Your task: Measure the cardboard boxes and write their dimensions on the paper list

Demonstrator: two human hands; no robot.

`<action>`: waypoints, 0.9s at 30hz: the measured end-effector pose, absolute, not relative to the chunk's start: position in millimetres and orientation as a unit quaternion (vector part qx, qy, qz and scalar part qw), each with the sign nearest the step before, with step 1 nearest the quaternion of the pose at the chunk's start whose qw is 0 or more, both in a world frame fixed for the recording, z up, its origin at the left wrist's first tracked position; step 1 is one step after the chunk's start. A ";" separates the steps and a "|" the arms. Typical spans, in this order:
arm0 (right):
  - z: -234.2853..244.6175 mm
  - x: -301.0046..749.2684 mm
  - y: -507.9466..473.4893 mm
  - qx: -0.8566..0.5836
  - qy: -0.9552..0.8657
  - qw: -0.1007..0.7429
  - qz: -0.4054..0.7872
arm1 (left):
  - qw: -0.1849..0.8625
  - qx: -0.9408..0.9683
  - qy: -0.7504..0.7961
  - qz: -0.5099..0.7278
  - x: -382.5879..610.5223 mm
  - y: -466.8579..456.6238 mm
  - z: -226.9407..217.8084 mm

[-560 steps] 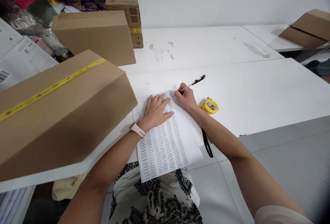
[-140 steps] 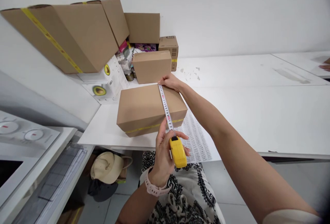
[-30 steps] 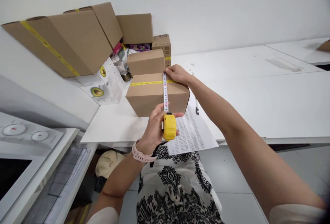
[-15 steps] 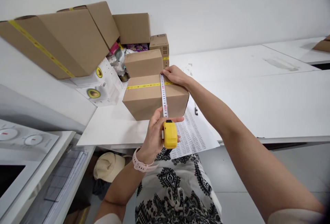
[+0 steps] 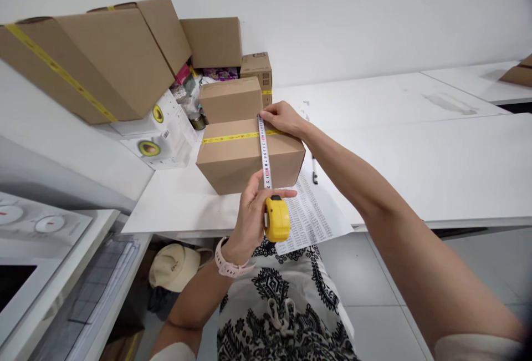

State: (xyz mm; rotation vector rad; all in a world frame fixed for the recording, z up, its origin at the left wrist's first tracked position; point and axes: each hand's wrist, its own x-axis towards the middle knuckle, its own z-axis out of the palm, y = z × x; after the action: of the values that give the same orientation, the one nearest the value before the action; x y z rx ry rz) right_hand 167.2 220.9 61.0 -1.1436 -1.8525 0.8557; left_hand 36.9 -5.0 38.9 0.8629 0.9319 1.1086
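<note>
A brown cardboard box (image 5: 233,158) sealed with yellow tape stands on the white table (image 5: 415,150). My left hand (image 5: 249,219) is closed round a yellow tape measure (image 5: 277,219) just in front of the box. Its white blade (image 5: 264,153) runs up the box's near face and over the top. My right hand (image 5: 282,120) pinches the blade's end against the box's far top edge. A printed sheet (image 5: 310,214) lies beside the box and overhangs the table's front edge.
More cardboard boxes (image 5: 230,97) are stacked behind and at the left (image 5: 95,59), over white avocado-printed cartons (image 5: 160,133). A pen (image 5: 315,170) lies by the sheet. A white appliance (image 5: 37,239) stands at the lower left; a hat (image 5: 174,267) lies under the table.
Since a second ago my left hand has drawn the tape measure case lower and a little right, and more blade shows. My right hand stays on the box's top edge.
</note>
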 end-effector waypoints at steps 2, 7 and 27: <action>68.3 173.7 219.3 -0.434 -0.706 0.456 0.325 | 0.641 0.421 0.425 0.480 37.1 -11.7 40.0; 81.0 230.3 180.2 -0.388 -0.651 0.586 0.289 | 0.653 0.464 0.414 0.433 30.0 -32.6 30.9; -24.7 286.2 55.6 -0.561 -0.664 0.421 0.260 | 0.605 0.511 0.498 0.354 85.5 27.0 -41.9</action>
State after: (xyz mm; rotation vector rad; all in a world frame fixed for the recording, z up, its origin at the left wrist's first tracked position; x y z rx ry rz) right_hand 286.2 55.6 -24.7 -1.4057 -1.6636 0.6518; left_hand 85.5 27.0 -41.9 1.1818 1.1524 0.8184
